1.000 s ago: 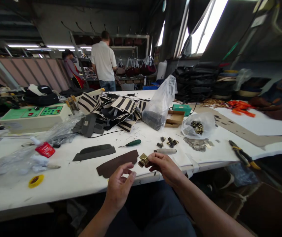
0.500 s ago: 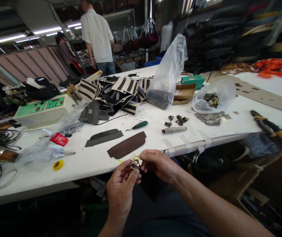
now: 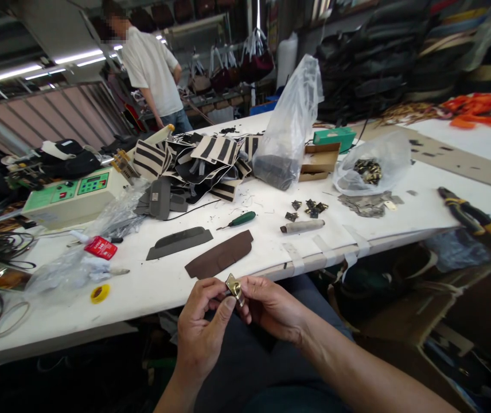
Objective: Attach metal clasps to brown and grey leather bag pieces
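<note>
A small gold-coloured metal bag clasp (image 3: 234, 288) is between my two hands, just in front of the table edge. My right hand (image 3: 273, 308) pinches its right side with closed fingers. My left hand (image 3: 202, 324) is closed at the clasp's left side, the thumb tip just below it; part of its grip is hidden. Beyond the hands lie a brown leather-like piece (image 3: 219, 254) and a dark grey one (image 3: 179, 243), both flat on the table. A green-handled screwdriver-like tool (image 3: 242, 218) rests behind them.
Several dark metal fittings (image 3: 313, 207) lie behind a wrapped stick (image 3: 303, 226). Farther back are a clear bag of fittings (image 3: 368, 171), a tall plastic bag (image 3: 286, 126) and striped pieces (image 3: 215, 149). Pliers (image 3: 471, 212) sit right, yellow tape (image 3: 100, 293) left. A person (image 3: 151, 74) stands behind.
The clasp has been turned and now sits tilted, slightly lower. Both my hands have shifted down a little. The person in the white shirt has moved left and turned.
</note>
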Demonstrator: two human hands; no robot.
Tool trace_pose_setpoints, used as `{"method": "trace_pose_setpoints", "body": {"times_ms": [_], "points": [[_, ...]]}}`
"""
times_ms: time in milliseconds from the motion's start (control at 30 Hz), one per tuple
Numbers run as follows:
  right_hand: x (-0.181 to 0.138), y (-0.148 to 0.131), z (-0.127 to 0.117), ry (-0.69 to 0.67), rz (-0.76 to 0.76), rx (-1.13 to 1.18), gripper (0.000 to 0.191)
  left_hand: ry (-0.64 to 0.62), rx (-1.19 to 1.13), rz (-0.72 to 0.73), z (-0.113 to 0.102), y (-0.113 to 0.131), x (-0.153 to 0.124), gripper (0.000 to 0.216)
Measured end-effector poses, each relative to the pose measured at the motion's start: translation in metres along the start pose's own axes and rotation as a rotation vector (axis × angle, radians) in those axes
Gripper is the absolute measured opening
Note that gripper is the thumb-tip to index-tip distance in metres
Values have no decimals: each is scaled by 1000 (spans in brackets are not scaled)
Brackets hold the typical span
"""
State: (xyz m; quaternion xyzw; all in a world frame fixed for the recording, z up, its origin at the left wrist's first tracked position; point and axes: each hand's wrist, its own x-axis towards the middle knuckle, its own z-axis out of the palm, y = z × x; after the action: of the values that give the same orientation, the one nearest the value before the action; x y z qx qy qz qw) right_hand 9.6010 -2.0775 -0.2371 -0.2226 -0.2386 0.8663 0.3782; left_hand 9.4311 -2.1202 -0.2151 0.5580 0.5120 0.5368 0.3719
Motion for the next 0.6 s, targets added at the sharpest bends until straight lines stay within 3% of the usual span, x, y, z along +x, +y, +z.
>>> {"method": "trace_pose_setpoints", "body": {"times_ms": [67, 233, 467, 533, 600], "points": [[0, 7, -1, 2, 26, 48, 39, -31, 96, 70, -2, 1, 1, 18], [-4, 13, 2, 75, 48, -16, 38, -103, 236, 22, 0, 1, -3, 18], [-10, 6, -5, 122, 17, -468, 27, -57, 483, 158, 1, -2, -1, 18], [-13, 6, -6, 278, -144, -626, 21, -47, 489, 158, 2, -2, 2, 18], [-17, 6, -6, 447, -441, -820, 16, -37, 480, 155, 2, -1, 4, 17]]}}
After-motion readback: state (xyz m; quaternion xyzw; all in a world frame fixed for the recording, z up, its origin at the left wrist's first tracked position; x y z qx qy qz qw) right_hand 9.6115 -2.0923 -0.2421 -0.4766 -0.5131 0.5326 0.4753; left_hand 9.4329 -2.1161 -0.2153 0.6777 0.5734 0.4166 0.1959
